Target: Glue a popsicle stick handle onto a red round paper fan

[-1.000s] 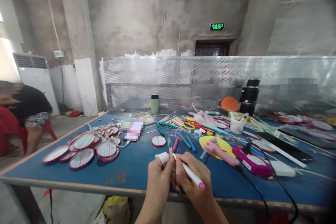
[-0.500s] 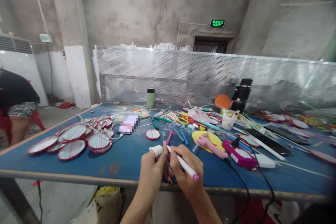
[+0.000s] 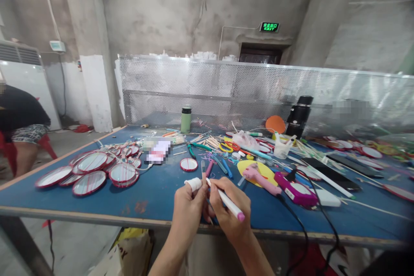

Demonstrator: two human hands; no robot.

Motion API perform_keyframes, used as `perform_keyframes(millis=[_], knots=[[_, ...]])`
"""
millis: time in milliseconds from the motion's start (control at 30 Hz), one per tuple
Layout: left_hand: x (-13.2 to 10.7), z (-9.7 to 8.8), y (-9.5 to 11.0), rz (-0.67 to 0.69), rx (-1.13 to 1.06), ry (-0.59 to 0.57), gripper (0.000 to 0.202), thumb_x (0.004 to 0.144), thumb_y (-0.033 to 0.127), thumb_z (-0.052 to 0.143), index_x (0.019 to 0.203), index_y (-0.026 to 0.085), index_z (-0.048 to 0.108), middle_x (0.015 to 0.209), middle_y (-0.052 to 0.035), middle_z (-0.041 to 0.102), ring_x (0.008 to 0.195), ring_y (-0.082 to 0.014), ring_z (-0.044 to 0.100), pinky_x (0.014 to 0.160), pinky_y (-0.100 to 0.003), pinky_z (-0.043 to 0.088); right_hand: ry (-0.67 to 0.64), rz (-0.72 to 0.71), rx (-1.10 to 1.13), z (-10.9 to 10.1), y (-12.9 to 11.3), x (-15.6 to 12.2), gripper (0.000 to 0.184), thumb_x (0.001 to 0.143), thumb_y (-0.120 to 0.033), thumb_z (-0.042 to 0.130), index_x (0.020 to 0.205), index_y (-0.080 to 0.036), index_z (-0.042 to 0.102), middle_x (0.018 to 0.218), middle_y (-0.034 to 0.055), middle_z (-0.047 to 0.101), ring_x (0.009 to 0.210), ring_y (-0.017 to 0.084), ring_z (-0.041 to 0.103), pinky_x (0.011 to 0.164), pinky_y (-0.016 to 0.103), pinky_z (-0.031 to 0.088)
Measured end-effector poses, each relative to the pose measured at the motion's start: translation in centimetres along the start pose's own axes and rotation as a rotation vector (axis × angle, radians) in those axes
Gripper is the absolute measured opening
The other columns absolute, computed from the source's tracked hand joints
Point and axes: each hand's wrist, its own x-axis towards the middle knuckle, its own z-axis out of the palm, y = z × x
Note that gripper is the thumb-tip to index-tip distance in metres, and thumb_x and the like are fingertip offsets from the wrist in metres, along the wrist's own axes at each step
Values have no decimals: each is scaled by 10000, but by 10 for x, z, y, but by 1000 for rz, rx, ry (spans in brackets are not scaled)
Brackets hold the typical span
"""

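Note:
Near the front edge of the table, my left hand [image 3: 186,209] pinches a thin flat wooden stick [image 3: 203,169], which points up and away from me. White wrapping [image 3: 193,183] covers one finger of this hand. My right hand [image 3: 233,213] grips a white marker [image 3: 228,202] with a pink end towards me. The marker's tip meets the stick close to the left fingertips; whether it touches cannot be made out. Beyond the hands lies a small round red-rimmed disc [image 3: 188,164], with purple and blue pens [image 3: 227,168] to its right.
Red-rimmed discs [image 3: 89,183] are piled at left beside a phone [image 3: 159,152]. A pink glue gun [image 3: 261,179] rests on a yellow oval [image 3: 241,166], near a magenta box [image 3: 296,189] with black cables. Behind stand a green bottle [image 3: 186,120] and a black flask [image 3: 299,116]. A person [image 3: 22,112] sits far left.
The camera view has shifted very slightly. Both hands keep nearly the same pose, with the marker still against or close to the stick.

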Motion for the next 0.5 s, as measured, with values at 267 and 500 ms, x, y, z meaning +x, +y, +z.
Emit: perform_keyframes(millis=[267,500], knots=[[-2,0,1,-2,-8,-6,449,775,581,674,646,158,594,401,28,559,313,-108,494,329,-188,403,10,3,-13,1,1,0,113,939,-125,548,934,-179,647,726,9,653,616,119,622,604,230,488],[-1,0,1,4,-7,12,475,763,611,674,652,155,604,414,24,571,315,-110,502,327,-193,410,-30,22,2,1,1,-1,130,945,-136,534,937,-187,653,725,9,655,620,127,632,602,236,499]])
